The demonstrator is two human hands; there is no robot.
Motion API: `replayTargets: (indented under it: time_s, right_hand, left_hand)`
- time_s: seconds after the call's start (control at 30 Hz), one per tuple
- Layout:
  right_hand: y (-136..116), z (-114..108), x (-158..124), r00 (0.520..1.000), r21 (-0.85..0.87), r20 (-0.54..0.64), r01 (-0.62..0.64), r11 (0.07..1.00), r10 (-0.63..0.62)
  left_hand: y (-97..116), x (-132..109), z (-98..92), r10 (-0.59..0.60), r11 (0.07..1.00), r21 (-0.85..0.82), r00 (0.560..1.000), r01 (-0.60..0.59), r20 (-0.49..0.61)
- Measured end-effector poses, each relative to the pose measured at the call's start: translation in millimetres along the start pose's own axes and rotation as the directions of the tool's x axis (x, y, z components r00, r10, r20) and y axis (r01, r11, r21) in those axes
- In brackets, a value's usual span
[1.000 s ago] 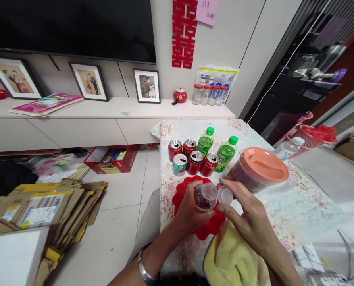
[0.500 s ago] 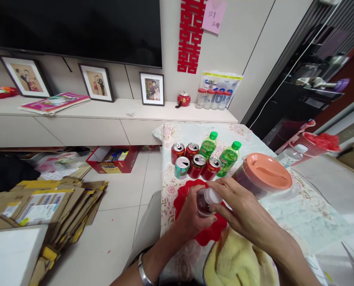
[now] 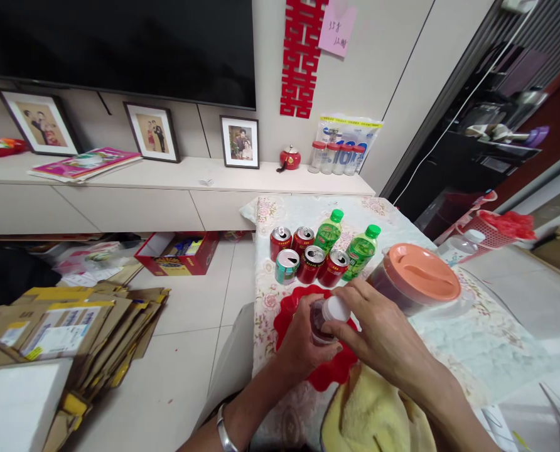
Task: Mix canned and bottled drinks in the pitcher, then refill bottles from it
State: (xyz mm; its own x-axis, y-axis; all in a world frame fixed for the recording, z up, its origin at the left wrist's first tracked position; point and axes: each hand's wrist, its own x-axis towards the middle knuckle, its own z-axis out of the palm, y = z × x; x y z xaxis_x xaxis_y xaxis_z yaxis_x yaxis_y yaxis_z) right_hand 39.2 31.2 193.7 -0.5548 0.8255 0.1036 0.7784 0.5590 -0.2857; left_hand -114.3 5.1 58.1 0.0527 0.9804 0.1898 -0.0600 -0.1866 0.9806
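Observation:
My left hand (image 3: pixel 299 345) is wrapped around a small clear bottle (image 3: pixel 318 319) with dark liquid in it. The bottle stands tilted slightly over a red scalloped plate (image 3: pixel 329 376). On its white cap (image 3: pixel 338 308) is my right hand (image 3: pixel 381 323), thumb on the near side and fingers on the far side. A yellow towel (image 3: pixel 374 414) lies beneath my right forearm, at the near table edge. Just past the plate are several drink cans (image 3: pixel 310 265), red ones and a teal one (image 3: pixel 287 267), with two green-capped bottles (image 3: pixel 359 254) behind and beside them.
A pitcher with an orange lid (image 3: pixel 424 271) stands right of the cans, a clear bottle (image 3: pixel 459 248) beyond it. The floral tablecloth (image 3: pixel 487 351) covers the table. Flattened cardboard (image 3: pixel 86 333) and a red box (image 3: pixel 181 254) lie on the floor at left.
The right thumb and fingers have shifted a little around the white cap. The left hand keeps its hold on the bottle, and the other things stay where they were.

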Motion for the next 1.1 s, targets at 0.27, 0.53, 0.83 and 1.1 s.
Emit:
replayTargets:
  time_s: [0.27,0.53,0.83,1.1]
  right_hand:
    - [5.2,-8.3,-10.2,0.964,-0.010,-0.115,0.242,0.970,-0.241]
    - [4.4,-18.9,-6.8,0.955,0.103,-0.006,0.295,0.950,-0.296]
    - [4.8,-10.8,-6.1,0.982,-0.119,-0.073,0.165,0.979,-0.175]
    - [13.6,-15.2,-10.2,0.932,-0.006,-0.097,0.351,0.936,-0.350]
  left_hand:
    - [-4.4,-0.9,0.7,-0.017,1.000,-0.024,1.000,0.018,0.007]
    - [-2.5,-0.8,0.1,-0.027,1.000,-0.006,1.000,0.027,0.014]
    - [-13.5,-2.9,0.5,-0.014,0.999,0.037,1.000,0.014,0.019]
    - [-9.5,-2.1,0.8,0.006,0.998,0.056,1.000,-0.007,0.019]
